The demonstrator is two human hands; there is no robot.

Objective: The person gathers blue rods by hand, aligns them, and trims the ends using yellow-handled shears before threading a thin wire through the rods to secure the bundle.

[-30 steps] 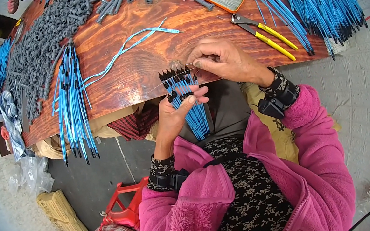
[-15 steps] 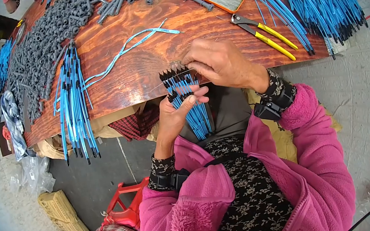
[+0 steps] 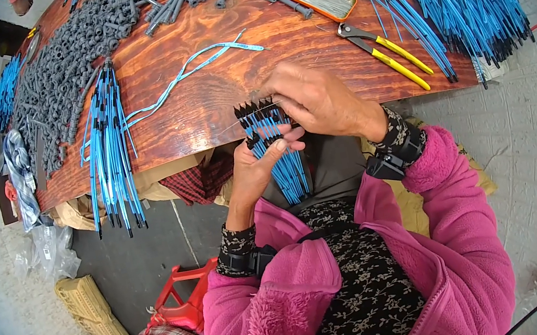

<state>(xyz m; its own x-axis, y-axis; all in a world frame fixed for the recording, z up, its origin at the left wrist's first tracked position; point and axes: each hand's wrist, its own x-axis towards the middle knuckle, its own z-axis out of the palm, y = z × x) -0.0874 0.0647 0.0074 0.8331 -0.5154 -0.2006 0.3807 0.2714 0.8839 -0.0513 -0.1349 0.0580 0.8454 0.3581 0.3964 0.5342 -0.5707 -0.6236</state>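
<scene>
Gripping a flat fan of blue rods (image 3: 289, 171) in the left hand (image 3: 256, 168), clasped firmly with the thumb across the front. Holding them over the lap, just by the edge of the table (image 3: 196, 94), with black tips (image 3: 251, 108) pointing away from the body. Noting a thin wire (image 3: 258, 111) across the tips, jutting out past the left end of the row. Placing the right hand (image 3: 319, 98) at the right end, with fingers curled by the wire; cannot tell whether pinched on it, owing to hidden fingertips.

Judging the step as lacing or binding the row, apparently unfinished; cannot tell if passed round each rod or merely laid across. Likely calls next for pinning the row flat while drawing the wire snug, without bunching the tips. Noting also a tin (image 3: 348, 12) of silvery strands and, nearby, yellow-handled pincers (image 3: 401, 70).
</scene>
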